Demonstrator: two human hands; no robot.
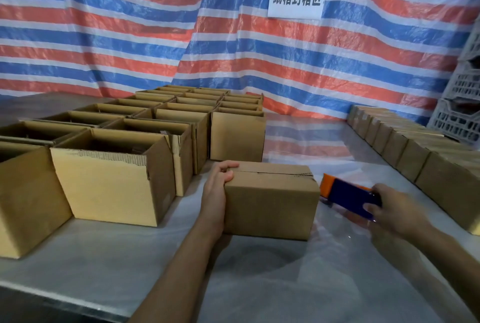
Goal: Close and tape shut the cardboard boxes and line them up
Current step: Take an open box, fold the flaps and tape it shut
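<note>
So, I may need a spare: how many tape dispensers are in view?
1: the blue and orange plastic tape dispenser, gripped in the right hand beside the closed brown cardboard box. Others may be hidden.

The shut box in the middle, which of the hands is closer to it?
Left. The left hand grips the box at its left end; the right hand is off to its right, holding the tape gun.

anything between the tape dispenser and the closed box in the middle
Nothing visible. The tape dispenser in the right hand is just right of the closed box, only bare table sheet between them. The left hand grips the box's left end.
</note>
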